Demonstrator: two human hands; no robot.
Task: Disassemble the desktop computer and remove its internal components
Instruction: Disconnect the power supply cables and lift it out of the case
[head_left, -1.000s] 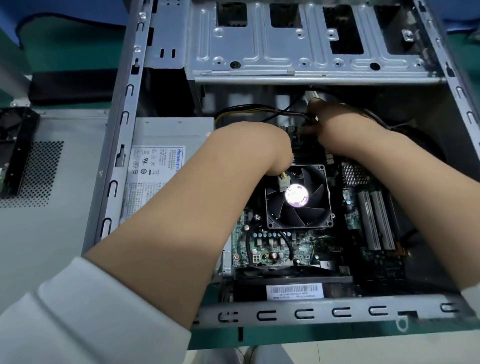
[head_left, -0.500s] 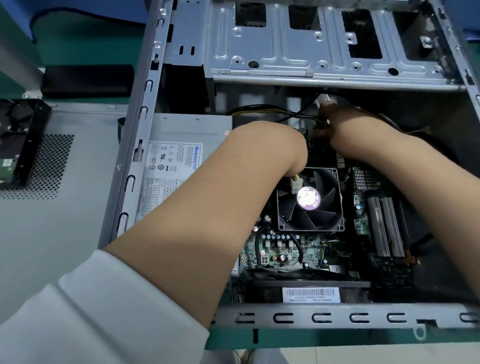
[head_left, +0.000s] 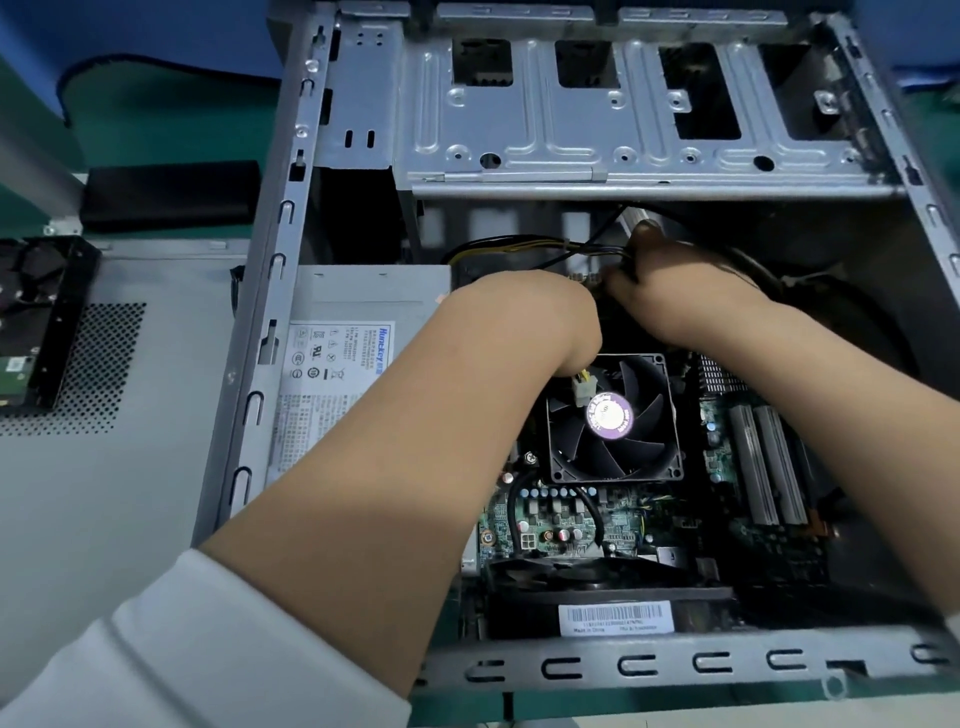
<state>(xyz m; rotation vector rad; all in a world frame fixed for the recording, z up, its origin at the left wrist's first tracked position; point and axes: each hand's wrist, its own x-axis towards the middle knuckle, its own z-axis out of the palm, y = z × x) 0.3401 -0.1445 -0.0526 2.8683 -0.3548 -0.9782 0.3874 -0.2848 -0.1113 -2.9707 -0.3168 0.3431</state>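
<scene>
The open desktop case lies on its side with the motherboard exposed. My left hand reaches in above the black CPU fan and holds a small white power connector with yellow wires. My right hand is deeper in, its fingers curled round a bundle of black and yellow cables near the top of the board; what the fingertips touch is hidden. The grey power supply sits at the left inside the case.
A metal drive cage spans the top of the case. The removed side panel lies to the left with a hard drive in a black bracket on it. Two memory sticks stand right of the fan.
The view has shifted so the case sits a little further right and lower. Both hands stay at the same spots inside the case, with the left still holding the white connector.
</scene>
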